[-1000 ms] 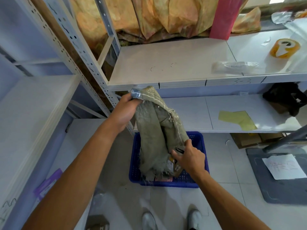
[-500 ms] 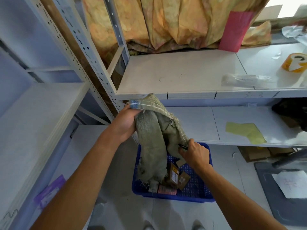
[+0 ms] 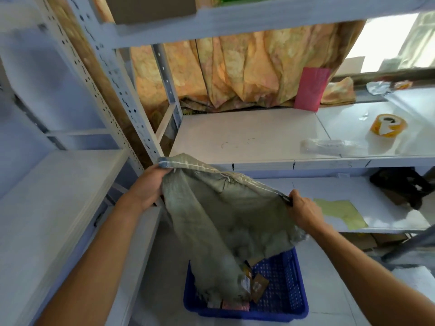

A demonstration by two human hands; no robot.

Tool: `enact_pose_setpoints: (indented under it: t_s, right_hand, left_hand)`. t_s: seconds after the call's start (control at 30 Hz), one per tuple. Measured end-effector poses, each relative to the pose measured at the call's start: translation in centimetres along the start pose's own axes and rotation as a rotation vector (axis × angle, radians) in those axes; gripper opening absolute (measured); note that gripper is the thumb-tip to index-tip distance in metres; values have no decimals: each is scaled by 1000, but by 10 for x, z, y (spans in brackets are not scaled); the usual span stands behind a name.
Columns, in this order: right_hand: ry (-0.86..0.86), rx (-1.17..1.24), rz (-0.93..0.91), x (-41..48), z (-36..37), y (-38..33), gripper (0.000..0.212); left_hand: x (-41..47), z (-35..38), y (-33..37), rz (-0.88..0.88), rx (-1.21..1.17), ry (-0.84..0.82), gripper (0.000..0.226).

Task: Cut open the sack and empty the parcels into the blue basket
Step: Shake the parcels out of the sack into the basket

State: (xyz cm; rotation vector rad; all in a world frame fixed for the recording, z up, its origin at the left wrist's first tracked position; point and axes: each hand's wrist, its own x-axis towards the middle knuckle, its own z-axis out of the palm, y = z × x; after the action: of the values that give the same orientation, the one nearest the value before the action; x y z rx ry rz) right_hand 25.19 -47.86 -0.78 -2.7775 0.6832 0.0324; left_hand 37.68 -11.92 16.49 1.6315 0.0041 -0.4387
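Note:
The grey-green woven sack hangs spread wide above the blue basket, its stitched seam stretched between my hands. My left hand grips the sack's upper left corner. My right hand holds the seam's right end, along with a thin dark tool whose shape I cannot make out. The sack's frayed lower end dangles into the basket. Small brown parcels lie in the basket, partly hidden by the sack.
White metal shelving stands behind the sack and to the left. On the shelves lie a roll of yellow tape, a clear plastic bag, a pink card, a yellow sheet and a black object. The basket sits on a tiled floor.
My right hand rose from down by the basket to the sack's seam and pulled it out to the right, spreading the bunched sack wide. The view tilted upward.

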Motion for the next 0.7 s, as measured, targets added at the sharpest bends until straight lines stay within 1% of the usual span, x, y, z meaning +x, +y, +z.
enact_pose_setpoints:
  t_s: [0.07,0.1,0.17,0.23,0.3,0.37,0.4,0.47,0.5,0.57,0.63,0.7]
  right_hand:
    - [17,-21,10,0,-26,5,28]
    - [1,-22,11,1,-38,7,35]
    - [-72,41,3,1,-61,7,41]
    - [-137,207,4,0,-82,-1,41]
    - [-207,437,22,-7,-102,-15,44]
    - [-311,735,65,-14,-118,-29,44]
    - [-351,896,91,-16,-123,-36,42]
    - [-375,1175,150,-16,-129,-48,37]
    - [-366,1260,174,-16,-131,-56,37]
    - [-346,1334,186,-17,-137,-74,38]
    - [-330,1326,160,-18,-144,-91,45]
    - [-325,1298,131,-21,-154,-107,51]
  left_hand:
    - [9,-9,-3,17,135,53,16]
    - [13,-13,-5,23,212,78,20]
    - [19,-20,-10,33,349,144,36]
    - [21,-24,-15,57,433,203,37]
    - [24,-24,-20,27,457,234,37]
    - [23,-19,-22,-9,425,202,35]
    - [23,-14,-22,-15,377,173,30]
    - [20,-1,-17,10,305,134,14]
    - [16,7,-13,33,302,114,9]
    - [11,20,-7,96,352,66,14]
    - [3,34,1,155,436,7,28]
    - [-5,50,7,211,440,-69,40]
